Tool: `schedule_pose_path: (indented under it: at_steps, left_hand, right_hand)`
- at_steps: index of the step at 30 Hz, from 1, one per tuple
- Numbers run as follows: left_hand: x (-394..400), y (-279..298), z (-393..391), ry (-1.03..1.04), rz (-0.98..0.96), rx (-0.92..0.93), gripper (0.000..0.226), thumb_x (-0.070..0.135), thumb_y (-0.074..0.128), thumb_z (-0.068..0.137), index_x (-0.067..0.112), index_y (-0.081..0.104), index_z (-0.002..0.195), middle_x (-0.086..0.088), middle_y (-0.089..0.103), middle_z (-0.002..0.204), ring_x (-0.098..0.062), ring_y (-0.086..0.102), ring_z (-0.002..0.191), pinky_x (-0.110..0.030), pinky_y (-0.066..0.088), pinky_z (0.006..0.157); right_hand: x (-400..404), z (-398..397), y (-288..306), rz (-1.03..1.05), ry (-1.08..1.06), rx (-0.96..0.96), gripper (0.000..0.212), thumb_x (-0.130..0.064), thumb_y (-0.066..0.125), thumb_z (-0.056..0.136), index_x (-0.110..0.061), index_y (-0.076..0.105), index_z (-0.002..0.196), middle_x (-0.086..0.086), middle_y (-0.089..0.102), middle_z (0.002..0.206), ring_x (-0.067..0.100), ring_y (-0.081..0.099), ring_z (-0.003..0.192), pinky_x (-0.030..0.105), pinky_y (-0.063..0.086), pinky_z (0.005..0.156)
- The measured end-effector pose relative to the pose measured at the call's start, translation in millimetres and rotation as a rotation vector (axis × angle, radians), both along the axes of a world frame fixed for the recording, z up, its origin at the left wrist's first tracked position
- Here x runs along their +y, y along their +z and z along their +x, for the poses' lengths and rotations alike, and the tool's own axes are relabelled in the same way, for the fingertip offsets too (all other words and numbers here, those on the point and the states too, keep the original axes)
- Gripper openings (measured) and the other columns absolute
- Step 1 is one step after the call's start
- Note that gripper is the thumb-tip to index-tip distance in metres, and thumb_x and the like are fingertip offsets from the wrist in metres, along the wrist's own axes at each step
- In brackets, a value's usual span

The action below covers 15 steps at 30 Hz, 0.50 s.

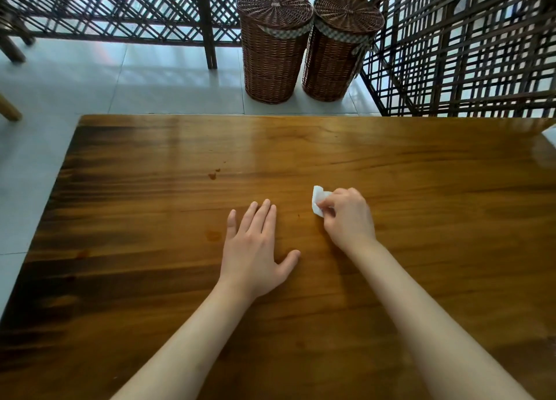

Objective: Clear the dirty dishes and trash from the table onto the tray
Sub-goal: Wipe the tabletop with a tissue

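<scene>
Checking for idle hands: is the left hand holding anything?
No, the left hand lies flat and open on the table, fingers straight.

White tissue [317, 200] partly hidden under right hand [349, 219].

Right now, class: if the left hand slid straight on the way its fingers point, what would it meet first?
Probably nothing: the left hand points across bare table toward its far edge; the small stains lie slightly left.

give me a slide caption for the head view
Right hand pinches a white tissue on the wooden table, left hand flat beside it; two wicker baskets stand behind.
</scene>
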<state>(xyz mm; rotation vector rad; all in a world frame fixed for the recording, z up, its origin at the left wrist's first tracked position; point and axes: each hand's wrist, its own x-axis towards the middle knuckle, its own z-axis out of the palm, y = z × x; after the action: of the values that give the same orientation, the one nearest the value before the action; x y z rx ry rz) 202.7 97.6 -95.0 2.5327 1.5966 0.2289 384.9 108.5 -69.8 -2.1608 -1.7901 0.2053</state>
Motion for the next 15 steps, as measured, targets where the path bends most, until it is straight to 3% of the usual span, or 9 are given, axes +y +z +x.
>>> schedule_pose_path:
  at_steps: [5,9,15]
  left_hand:
    - [-1,2,-1,-0.013,-0.028,-0.003,0.087,0.074,0.026,0.079,0.018,0.029,0.146,0.000,0.030,0.152,-0.020,0.021,0.142,-0.043,-0.004,0.112]
    - [0,7,-11,-0.017,-0.028,-0.049,0.088,0.075,0.024,0.079,0.022,0.018,0.149,0.004,0.018,0.156,-0.016,0.009,0.144,-0.040,-0.016,0.111]
    - [13,23,-94,0.159,0.005,-0.136,0.080,0.064,0.040,0.079,0.018,0.035,0.144,-0.001,0.032,0.151,-0.021,0.021,0.142,-0.044,0.003,0.114]
  right_hand:
    - [-21,-12,-3,-0.014,0.126,0.084,0.015,-0.007,0.064,0.083,-0.013,0.075,0.092,0.000,0.067,0.085,0.013,0.058,0.079,0.023,0.050,0.069]
    - [-13,0,10,0.062,-0.035,0.161,0.014,-0.007,0.066,0.082,-0.011,0.075,0.091,0.000,0.065,0.082,0.007,0.055,0.070,0.019,0.048,0.063]
    - [13,-39,13,0.094,-0.032,0.235,0.009,-0.017,0.068,0.079,-0.012,0.075,0.081,0.001,0.064,0.082,0.008,0.053,0.073,0.017,0.037,0.066]
